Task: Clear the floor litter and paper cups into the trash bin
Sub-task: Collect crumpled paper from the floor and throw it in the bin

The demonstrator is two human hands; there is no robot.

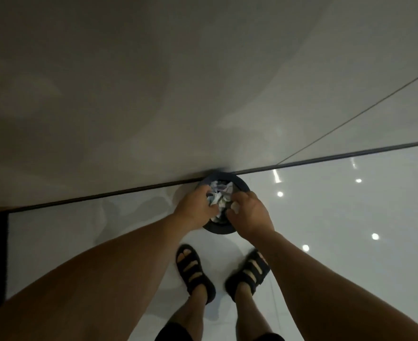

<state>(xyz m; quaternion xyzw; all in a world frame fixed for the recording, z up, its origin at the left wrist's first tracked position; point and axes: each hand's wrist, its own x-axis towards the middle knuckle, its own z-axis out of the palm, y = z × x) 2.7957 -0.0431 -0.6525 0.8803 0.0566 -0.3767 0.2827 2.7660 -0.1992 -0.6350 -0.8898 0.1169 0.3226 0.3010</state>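
— Forearms [119, 254] reach down from the camera; where do the hands end?
— Over the trash bin [243, 183], against the wall [154, 94], just ahead of the sandals [193, 271]. The left hand [194, 209] grips crumpled paper [221, 190], and the right hand [251, 214] pinches a pale scrap [235, 206]. They are close together.
— So the drop is straight down?
— I judge yes; both hands are equally near.

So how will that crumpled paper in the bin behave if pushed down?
Probably light and soft: the crumpled paper is creased all over, so it should compress. It may spring back, since it seems heaped near the trash bin rim.
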